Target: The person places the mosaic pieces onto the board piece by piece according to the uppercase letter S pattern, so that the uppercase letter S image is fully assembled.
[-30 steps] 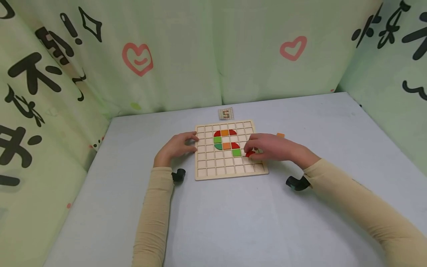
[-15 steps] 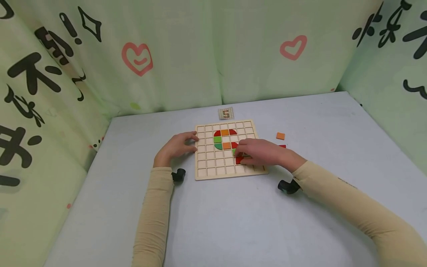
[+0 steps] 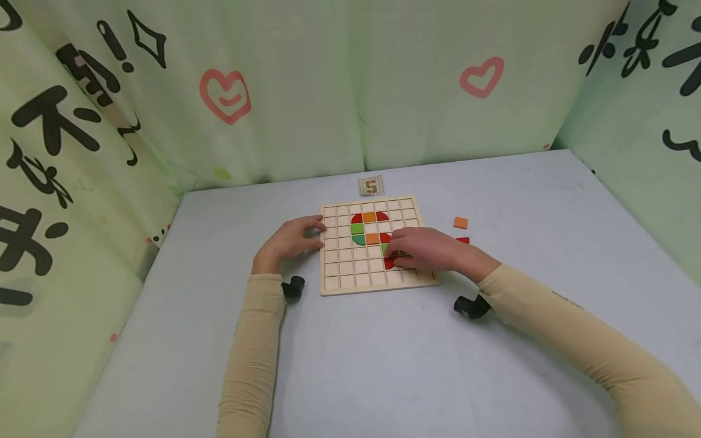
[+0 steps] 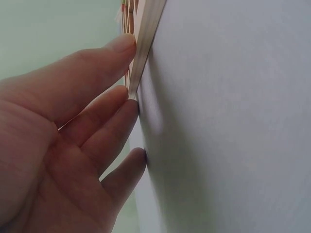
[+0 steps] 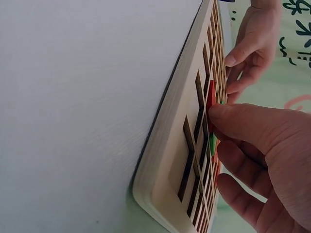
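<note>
A wooden grid board (image 3: 346, 281) lies on the table, with several coloured tiles set in a curving line. Among them are an orange tile (image 3: 369, 217), a light green tile (image 3: 357, 229) and a dark green rounded tile (image 3: 358, 241). My left hand (image 3: 290, 239) rests its thumb and fingertips against the board's left edge, fingers fairly straight. Over the board's right half, my right hand (image 3: 426, 247) pinches a red tile (image 3: 389, 263) with a rounded side, just below a light green one. The right wrist view shows my thumb on this red tile (image 5: 211, 99); my index fingertip is partly hidden.
Right of the board lie a loose orange tile (image 3: 460, 222) and a red tile (image 3: 463, 240), partly behind my right wrist. A small pattern card (image 3: 371, 186) lies beyond the board's far edge. Green curtains (image 3: 350, 91) stand behind the white table (image 3: 350, 365).
My right hand has moved left and nearer across the board with the red tile, then shifted slightly further left. The loose tiles at right have come into view. My left hand stays put.
</note>
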The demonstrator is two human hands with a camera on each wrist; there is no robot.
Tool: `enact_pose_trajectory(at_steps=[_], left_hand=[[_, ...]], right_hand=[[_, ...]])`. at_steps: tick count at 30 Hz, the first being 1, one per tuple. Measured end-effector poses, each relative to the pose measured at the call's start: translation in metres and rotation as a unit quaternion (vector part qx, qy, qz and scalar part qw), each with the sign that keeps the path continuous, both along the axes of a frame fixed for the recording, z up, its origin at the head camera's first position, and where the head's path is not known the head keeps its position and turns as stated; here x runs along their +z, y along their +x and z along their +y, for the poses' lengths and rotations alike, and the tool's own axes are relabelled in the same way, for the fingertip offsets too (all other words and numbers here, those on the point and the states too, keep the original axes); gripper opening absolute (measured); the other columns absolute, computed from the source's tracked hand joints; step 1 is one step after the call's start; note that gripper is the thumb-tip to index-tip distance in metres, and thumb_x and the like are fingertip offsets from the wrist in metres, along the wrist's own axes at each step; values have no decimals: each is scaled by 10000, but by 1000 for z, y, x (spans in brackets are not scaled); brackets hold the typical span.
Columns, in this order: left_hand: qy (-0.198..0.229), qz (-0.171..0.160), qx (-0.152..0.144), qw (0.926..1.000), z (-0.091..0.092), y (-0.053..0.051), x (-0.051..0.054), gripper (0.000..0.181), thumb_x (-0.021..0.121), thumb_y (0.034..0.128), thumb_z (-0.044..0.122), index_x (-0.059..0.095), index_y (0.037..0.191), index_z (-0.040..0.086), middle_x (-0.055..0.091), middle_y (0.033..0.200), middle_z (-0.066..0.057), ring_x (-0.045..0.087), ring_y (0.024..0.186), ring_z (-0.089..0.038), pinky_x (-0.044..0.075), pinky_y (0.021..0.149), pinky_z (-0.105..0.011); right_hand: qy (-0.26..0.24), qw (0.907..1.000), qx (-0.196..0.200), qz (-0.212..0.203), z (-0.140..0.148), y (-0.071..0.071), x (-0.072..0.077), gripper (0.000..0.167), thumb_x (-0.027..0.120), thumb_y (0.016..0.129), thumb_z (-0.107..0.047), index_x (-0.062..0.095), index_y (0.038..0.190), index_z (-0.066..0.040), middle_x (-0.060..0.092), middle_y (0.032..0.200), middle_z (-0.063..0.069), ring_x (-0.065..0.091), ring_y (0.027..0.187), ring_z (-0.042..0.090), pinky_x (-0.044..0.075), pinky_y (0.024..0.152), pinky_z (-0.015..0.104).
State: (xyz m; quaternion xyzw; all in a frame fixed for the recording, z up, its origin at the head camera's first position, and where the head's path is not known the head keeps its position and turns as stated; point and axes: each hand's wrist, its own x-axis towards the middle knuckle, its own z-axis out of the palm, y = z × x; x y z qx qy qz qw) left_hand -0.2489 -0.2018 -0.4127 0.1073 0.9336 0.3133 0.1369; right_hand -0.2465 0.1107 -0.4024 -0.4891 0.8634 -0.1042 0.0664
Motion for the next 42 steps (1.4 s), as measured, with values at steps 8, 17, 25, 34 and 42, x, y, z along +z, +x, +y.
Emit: enact_pose_trajectory(at_steps=[8,17,25,34,42], left_hand=[[10,-8,25,10000,0,0,0,383,702,880,133,627,1249,60,407,1531,-26,303,1436,-243,263,1164,-378],[23,-53,62,10000,1,-1,0,389,705,883,133,626,1258,66,399,1536,-13,294,1441,-236,259,1167,-377],[7,-37,31,10000,2,0,2,390,703,882,128,625,1258,56,397,1537,-27,297,1439,-244,258,1167,-381],[-12,-94,22,10000,0,0,1,392,695,884,133,623,1261,53,393,1539,-38,294,1440,-252,256,1168,-388],[-25,-56,-1,10000,1,0,0,391,697,885,137,622,1260,60,394,1538,-37,297,1438,-253,254,1169,-390]], right_hand=[[-130,9999,41,-63,0,0,0,113,714,891,-135,727,1001,-114,646,951,-16,571,864,149,529,797,337],[-302,9994,-86,-111,4,-1,2,104,697,902,-145,736,996,-126,637,955,-30,564,851,131,523,779,316],[-598,9909,-1150,-372,36,-17,11,189,681,910,-127,708,1084,-59,645,1020,33,588,877,182,526,745,345],[-347,9489,-3027,-822,100,-41,19,393,644,905,-191,610,1201,66,620,1113,222,568,1006,353,488,855,503],[39,9439,-3122,-1078,124,-46,12,461,668,900,-208,575,1221,109,595,1131,271,544,1031,390,466,904,540]])
